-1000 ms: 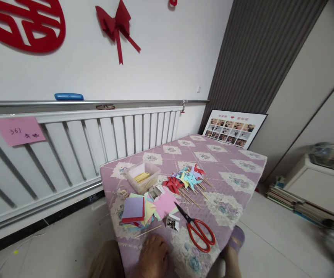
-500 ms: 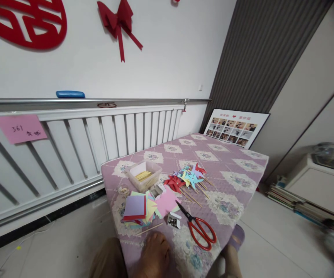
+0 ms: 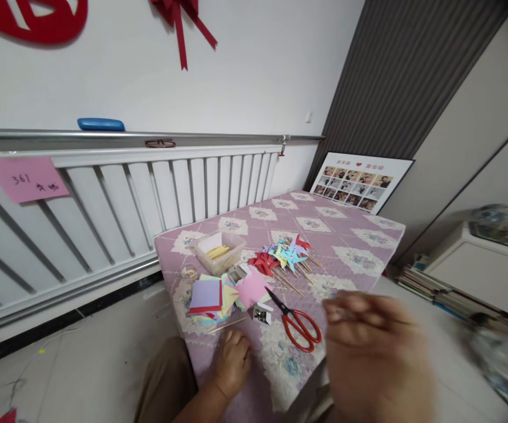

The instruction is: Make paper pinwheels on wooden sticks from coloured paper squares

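Note:
My left hand (image 3: pixel 232 359) rests on the quilted purple table cover (image 3: pixel 346 235) near its front edge, fingers curled loosely, just below a thin wooden stick (image 3: pixel 226 325). Nothing shows in it. My right hand (image 3: pixel 374 346) is raised close to the camera at the lower right, smeared by motion, so its fingers cannot be read. Red scissors (image 3: pixel 296 322) lie left of it. A stack of coloured paper squares (image 3: pixel 212 295) and a small box of pins (image 3: pixel 261 314) lie ahead of the left hand. Finished paper pinwheels (image 3: pixel 282 259) on sticks lie farther back.
A clear plastic tub (image 3: pixel 218 257) with sticks stands at the cover's back left. A white slatted rail (image 3: pixel 148 194) with a pink note (image 3: pixel 25 178) runs along the left. A framed photo collage (image 3: pixel 360 183) leans at the back. Books (image 3: pixel 434 291) and a white cabinet (image 3: pixel 478 270) stand right.
My right hand has come up into view at the lower right, blurred. The camera has tilted downward, showing more of my left forearm. The left hand stays at the cover's front edge.

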Demonstrator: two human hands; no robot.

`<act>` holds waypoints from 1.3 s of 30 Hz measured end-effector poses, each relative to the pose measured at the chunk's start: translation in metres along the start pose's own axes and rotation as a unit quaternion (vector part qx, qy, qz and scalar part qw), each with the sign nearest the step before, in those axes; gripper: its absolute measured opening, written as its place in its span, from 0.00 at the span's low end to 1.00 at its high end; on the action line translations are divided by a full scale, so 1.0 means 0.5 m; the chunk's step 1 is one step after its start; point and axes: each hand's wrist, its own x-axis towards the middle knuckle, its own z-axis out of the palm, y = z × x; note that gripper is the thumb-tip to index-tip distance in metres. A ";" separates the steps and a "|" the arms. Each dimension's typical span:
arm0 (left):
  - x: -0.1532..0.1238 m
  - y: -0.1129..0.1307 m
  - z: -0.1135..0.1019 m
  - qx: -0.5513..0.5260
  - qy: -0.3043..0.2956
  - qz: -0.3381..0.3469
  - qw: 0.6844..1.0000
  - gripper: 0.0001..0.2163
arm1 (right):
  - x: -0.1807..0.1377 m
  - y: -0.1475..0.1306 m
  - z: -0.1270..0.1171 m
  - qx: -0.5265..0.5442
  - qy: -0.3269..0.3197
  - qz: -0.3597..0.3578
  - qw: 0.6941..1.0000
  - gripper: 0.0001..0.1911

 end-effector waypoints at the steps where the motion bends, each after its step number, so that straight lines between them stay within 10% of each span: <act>1: -0.004 -0.005 -0.005 -0.004 0.017 -0.004 1.000 0.11 | 0.000 0.043 0.010 0.017 0.007 0.030 0.999 0.06; 6: -0.031 -0.067 -0.032 0.019 0.114 -0.044 0.992 0.14 | -0.085 0.286 -0.055 -0.162 -0.043 0.200 0.965 0.14; 11: -0.035 -0.121 -0.062 0.075 0.067 -0.123 0.987 0.14 | -0.168 0.395 -0.115 -0.276 -0.124 0.156 0.940 0.18; 26: -0.009 -0.078 -0.108 0.023 -0.020 -0.157 0.987 0.07 | -0.177 0.449 -0.083 -0.314 -0.200 0.116 0.921 0.11; 39: -0.064 -0.020 -0.028 -0.246 -0.077 -0.234 0.937 0.05 | -0.166 0.439 -0.092 -0.205 -0.226 0.191 0.933 0.16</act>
